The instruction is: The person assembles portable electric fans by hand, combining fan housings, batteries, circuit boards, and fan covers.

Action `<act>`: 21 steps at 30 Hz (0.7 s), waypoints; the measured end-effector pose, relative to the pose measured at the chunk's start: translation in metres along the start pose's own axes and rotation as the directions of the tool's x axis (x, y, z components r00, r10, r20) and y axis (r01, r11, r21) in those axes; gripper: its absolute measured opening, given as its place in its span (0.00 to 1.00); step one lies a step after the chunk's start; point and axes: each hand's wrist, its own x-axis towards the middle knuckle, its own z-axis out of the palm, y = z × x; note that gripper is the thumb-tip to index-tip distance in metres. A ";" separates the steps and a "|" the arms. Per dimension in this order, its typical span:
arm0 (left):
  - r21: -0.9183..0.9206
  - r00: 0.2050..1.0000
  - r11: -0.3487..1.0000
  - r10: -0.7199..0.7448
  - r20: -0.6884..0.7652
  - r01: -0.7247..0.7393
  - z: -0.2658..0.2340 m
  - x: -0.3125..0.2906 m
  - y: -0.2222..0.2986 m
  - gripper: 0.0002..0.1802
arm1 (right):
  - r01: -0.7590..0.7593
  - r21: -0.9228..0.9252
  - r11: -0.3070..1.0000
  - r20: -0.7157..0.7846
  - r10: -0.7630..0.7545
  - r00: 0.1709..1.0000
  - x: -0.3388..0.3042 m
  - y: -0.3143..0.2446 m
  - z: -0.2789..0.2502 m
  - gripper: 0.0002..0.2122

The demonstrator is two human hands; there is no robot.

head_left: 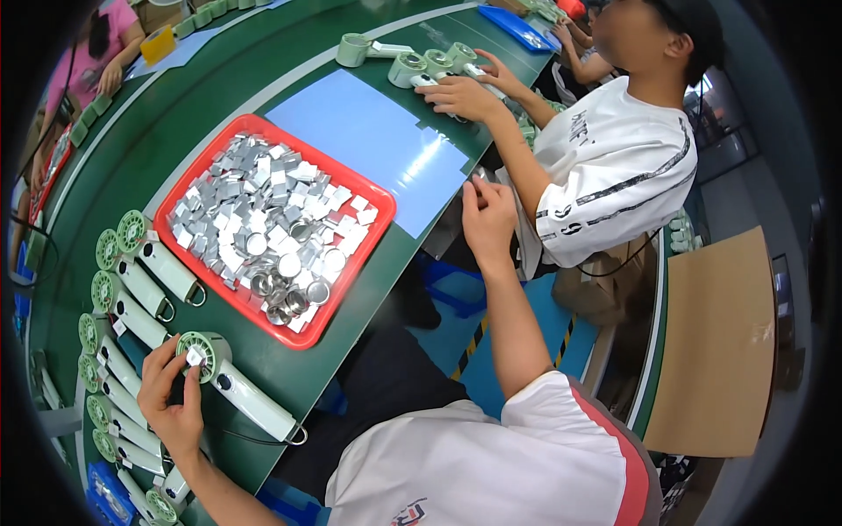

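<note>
A light-green and white handheld fan (pixel 254 399) lies at the table's near edge, its round head toward my left hand (pixel 174 405). My left fingers curl round the left side of the head, the thumb close to a small white square piece (pixel 194 357) at its centre. My right hand (pixel 489 223) is raised off the table's edge near the co-worker, thumb and fingertips drawn together. Whatever they hold, if anything, is too small to make out. Between my hands and farther off stands a red tray (pixel 383 219) heaped with small silver and white square pieces and round metal caps (pixel 279 314).
Several similar fans (pixel 132 307) lie in a row along the left. A blue sheet (pixel 351 114) lies beyond the tray on the green table (pixel 272 79). At the right a co-worker in a white shirt (pixel 614 167) handles fans (pixel 408 70). A cardboard sheet (pixel 715 351) stands far right.
</note>
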 end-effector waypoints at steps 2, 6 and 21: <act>0.010 1.000 1.000 0.003 0.005 -0.003 0.001 0.000 0.000 0.13 | 0.000 -0.035 0.999 -0.014 -0.001 1.000 0.004 0.010 0.011 0.14; 0.003 1.000 1.000 0.000 0.023 0.000 -0.001 -0.001 -0.005 0.13 | 0.023 -0.161 0.987 -0.055 -0.033 0.998 -0.002 0.026 0.022 0.17; -0.005 0.999 1.000 0.021 0.041 -0.021 -0.002 -0.003 -0.008 0.14 | -0.322 -0.002 0.947 -0.012 0.322 0.947 0.011 -0.009 0.013 0.14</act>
